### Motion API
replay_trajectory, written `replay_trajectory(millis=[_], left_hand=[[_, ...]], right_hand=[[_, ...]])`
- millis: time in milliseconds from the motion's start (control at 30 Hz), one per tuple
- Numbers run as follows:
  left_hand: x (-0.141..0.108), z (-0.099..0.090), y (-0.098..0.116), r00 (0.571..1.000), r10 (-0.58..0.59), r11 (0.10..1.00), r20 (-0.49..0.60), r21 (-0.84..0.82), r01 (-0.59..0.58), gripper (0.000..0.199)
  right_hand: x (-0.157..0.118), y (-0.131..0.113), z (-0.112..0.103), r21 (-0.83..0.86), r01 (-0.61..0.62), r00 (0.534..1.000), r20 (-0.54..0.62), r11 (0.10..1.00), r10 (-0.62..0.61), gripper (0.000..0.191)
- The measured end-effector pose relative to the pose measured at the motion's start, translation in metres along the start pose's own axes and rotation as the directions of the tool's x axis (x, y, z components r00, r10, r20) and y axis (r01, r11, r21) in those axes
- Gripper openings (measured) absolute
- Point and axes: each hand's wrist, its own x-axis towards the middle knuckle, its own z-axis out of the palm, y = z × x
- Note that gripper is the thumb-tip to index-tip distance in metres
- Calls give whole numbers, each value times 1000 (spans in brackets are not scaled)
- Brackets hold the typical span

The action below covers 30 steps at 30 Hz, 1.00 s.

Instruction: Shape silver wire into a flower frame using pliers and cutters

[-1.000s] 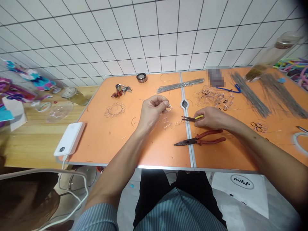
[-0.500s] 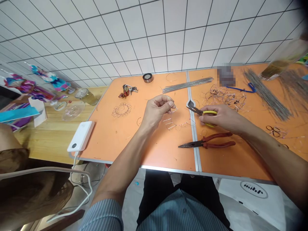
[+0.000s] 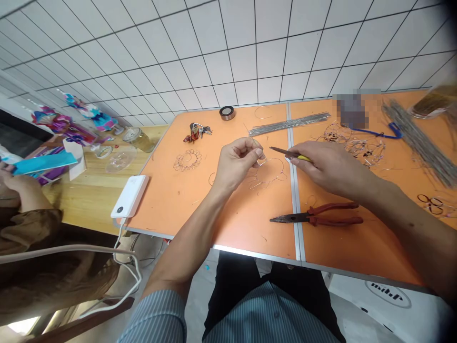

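Note:
Pinched between the thumb and fingers of my left hand [image 3: 236, 163] is a thin wire ring [image 3: 270, 182] with small loops along part of its edge. My right hand [image 3: 326, 166] grips yellow-handled pliers [image 3: 281, 150], seen edge-on, their dark tip a short way right of my left fingertips. Whether the jaws are apart cannot be made out. Below the hands, red-handled long-nose pliers [image 3: 314, 217] lie across the metal seam of the orange table [image 3: 243, 228]. Left of my left hand lies another looped wire ring [image 3: 187, 160].
Behind the hands lie straight wires [image 3: 289, 124], black tape [image 3: 227, 113] and keys [image 3: 197, 132]. Tangled wire pieces [image 3: 360, 143], a wire bundle [image 3: 421, 143] and scissors [image 3: 430, 204] are at right. A white power bank [image 3: 130, 196] sits at the left edge, near another person's arm [image 3: 34, 193].
My right hand has turned the yellow-handled pliers edge-on and brought their tip closer to my left fingers. The view has shifted left, and the other person's hand now shows.

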Motion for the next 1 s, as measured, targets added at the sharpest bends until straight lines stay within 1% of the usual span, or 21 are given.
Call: replay_trajectory(millis=[67, 133, 200, 300, 433, 600, 700, 767, 833, 900, 1000], left_hand=[[0, 0, 1, 1000, 9, 1000, -3, 16, -9, 29], [1, -1, 0, 1000, 14, 999, -1, 30, -14, 29], [1, -1, -1, 1000, 19, 999, 5, 38, -19, 30], [0, -1, -3, 1000, 20, 999, 13, 41, -21, 31], [-1, -1, -2, 999, 9, 999, -33, 45, -8, 28], [-1, -2, -3, 998, -2, 999, -66, 39, 5, 22], [0, -3, -4, 997, 0, 999, -73, 54, 4, 22], [1, -4, -3, 997, -8, 998, -76, 63, 13, 23], [1, -4, -2, 997, -14, 998, -76, 64, 19, 24], [1, -4, 0, 997, -8, 998, -74, 66, 13, 24], [1, -5, 1, 997, 7, 997, -72, 78, -1, 24]], right_hand=[[8, -4, 3, 119, -57, 998, -21, 991, 59, 25], [14, -10, 8, 265, -104, 992, -34, 959, 117, 21], [18, -15, 12, 368, -104, 989, -58, 924, 134, 17], [21, -20, 18, 436, -87, 985, -97, 896, 143, 12], [22, -20, 22, 474, -92, 982, -103, 876, 159, 10], [20, -20, 23, 419, -94, 981, -115, 903, 156, 8], [19, -22, 21, 397, -101, 984, -94, 912, 150, 10], [18, -22, 18, 348, -91, 989, -80, 933, 126, 13], [17, -19, 13, 231, -51, 994, -85, 972, 73, 19], [16, -15, 9, 74, -2, 996, -92, 997, 9, 28], [14, -8, 4, -143, 50, 994, -87, 988, -63, 40]])
